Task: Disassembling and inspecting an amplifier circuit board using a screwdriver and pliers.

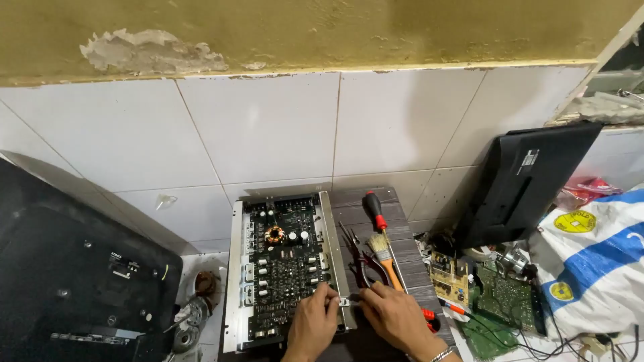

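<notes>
A large black circuit board [282, 268] in a silver metal frame [234, 281] lies on a dark wooden table. My left hand [314, 323] rests on the board's near right part, fingertips at the frame's right rail. My right hand [396, 315] is beside it on the table, fingertips meeting the left ones at a small metal part [344, 302] on the rail. Whether either hand pinches that part is unclear. Next to my right hand lie dark pliers [362, 258], a paintbrush with an orange handle [386, 258] and a red-and-black screwdriver [376, 211].
A black monitor back [74, 281] leans at the left, another black screen [523, 181] stands at the right. Loose green and yellow circuit boards [483, 288] and wires lie right of the table. A white-and-blue sack [597, 261] is at far right. White tiled wall behind.
</notes>
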